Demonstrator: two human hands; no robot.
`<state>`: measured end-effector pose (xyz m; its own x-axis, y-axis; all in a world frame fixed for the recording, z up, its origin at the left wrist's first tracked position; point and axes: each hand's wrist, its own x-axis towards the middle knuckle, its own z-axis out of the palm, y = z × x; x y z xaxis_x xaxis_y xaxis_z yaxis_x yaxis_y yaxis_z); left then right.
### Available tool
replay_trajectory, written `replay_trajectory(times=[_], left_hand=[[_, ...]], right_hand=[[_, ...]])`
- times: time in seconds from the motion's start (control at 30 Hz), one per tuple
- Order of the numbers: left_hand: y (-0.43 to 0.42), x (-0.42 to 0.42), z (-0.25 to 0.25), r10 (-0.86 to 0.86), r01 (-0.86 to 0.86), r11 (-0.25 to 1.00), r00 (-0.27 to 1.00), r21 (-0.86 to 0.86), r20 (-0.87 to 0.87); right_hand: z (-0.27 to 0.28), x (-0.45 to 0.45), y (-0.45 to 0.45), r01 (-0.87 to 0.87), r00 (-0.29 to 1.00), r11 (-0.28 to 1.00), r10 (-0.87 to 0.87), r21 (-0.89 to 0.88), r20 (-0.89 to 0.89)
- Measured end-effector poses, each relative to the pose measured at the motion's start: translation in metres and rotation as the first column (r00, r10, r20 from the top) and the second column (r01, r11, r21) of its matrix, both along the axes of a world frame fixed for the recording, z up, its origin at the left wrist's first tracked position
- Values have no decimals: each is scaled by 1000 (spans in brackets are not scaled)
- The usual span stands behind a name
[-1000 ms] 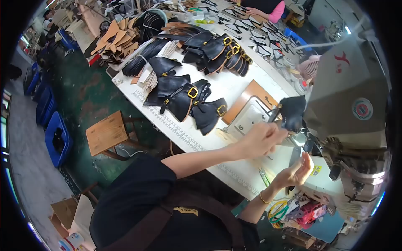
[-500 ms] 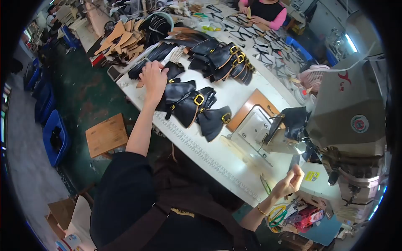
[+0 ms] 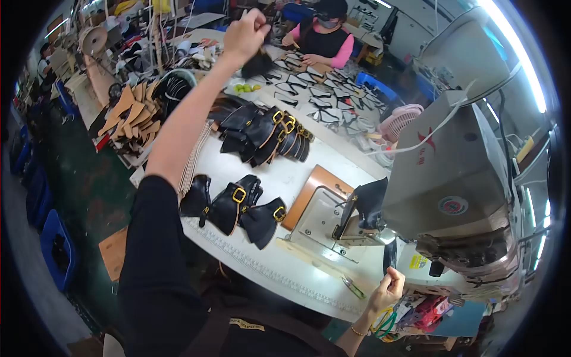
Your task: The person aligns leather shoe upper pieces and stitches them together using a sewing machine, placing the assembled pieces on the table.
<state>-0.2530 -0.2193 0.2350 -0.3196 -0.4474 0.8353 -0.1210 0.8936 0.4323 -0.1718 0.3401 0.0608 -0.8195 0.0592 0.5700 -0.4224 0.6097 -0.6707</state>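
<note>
My left hand (image 3: 245, 37) is raised high at the far end of the table, its fingers closed on a black leather piece (image 3: 258, 64) that hangs below it, slightly blurred. Low on the right, my right hand (image 3: 388, 287) pinches the lower end of a dark strap (image 3: 390, 254) beside the sewing machine (image 3: 437, 178). Another black leather piece (image 3: 371, 201) lies at the machine's post. Between my arms on the white table rest black leather pieces with gold buckles (image 3: 225, 205), and a larger overlapping pile of them (image 3: 262, 134) lies farther back.
Small snips (image 3: 353, 287) lie near the table's ruled front edge (image 3: 285, 288). Tan cut pieces (image 3: 132, 110) are heaped at the left. Across the table a person in pink sleeves (image 3: 324, 44) works near many spread-out pieces (image 3: 324, 95). A pink fan (image 3: 399, 122) stands behind the machine.
My left hand has risen from the near-left pile to the far side, carrying a black leather piece. My right hand stays by the machine. The view has tilted up.
</note>
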Motion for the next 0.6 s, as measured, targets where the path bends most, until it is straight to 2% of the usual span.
replay_trajectory(times=[0.07, 0.1, 0.17, 0.23, 0.27, 0.33, 0.37, 0.4, 0.43, 0.47, 0.5, 0.57, 0.6], left_hand=[[-39, -40, 28, -209, 207, 977, 976, 44, 61], [-50, -57, 33, -217, 215, 976, 975, 40, 56], [-63, -82, 32, -170, 146, 982, 962, 124, 214], [-29, -76, 26, -340, 316, 926, 936, 205, 94], [-8, -67, 22, -402, 371, 901, 909, 226, 111], [39, -41, 3, -662, 571, 717, 738, 400, 132], [67, -20, -3, -749, 540, 629, 613, 559, 251], [101, 4, -13, -800, 554, 584, 516, 593, 306], [136, 35, -12, -821, 479, 568, 385, 669, 422], [155, 52, -32, -906, 456, 424, 223, 783, 361], [172, 63, -52, -944, 493, 297, 22, 818, 330], [211, 86, -81, -990, 334, 49, -110, 941, 91], [225, 89, -94, -985, 313, 26, -152, 949, 77]], right_hand=[[3, 2, -2, 27, 1000, 999, -27, -27, -3], [6, 4, -1, 41, 999, 998, -41, -43, 4], [9, 5, 1, 65, 998, 996, -64, -68, 22], [7, 4, 3, 64, 998, 995, -64, -72, 11], [5, 4, 5, 59, 998, 995, -59, -76, 3], [-1, 6, 9, 45, 999, 996, -45, -80, -4], [-3, 7, 11, 44, 999, 996, -44, -83, 3], [-4, 6, 11, 27, 1000, 996, -27, -82, -1], [-5, 4, 11, 11, 1000, 997, -12, -80, -6], [-5, 2, 10, -1, 1000, 997, 1, -78, -9], [-6, 2, 9, -10, 1000, 997, 9, -76, -8], [-6, 1, 3, -57, 998, 992, 59, -117, 14], [1, 3, -6, -96, 995, 982, 98, -161, 1]])
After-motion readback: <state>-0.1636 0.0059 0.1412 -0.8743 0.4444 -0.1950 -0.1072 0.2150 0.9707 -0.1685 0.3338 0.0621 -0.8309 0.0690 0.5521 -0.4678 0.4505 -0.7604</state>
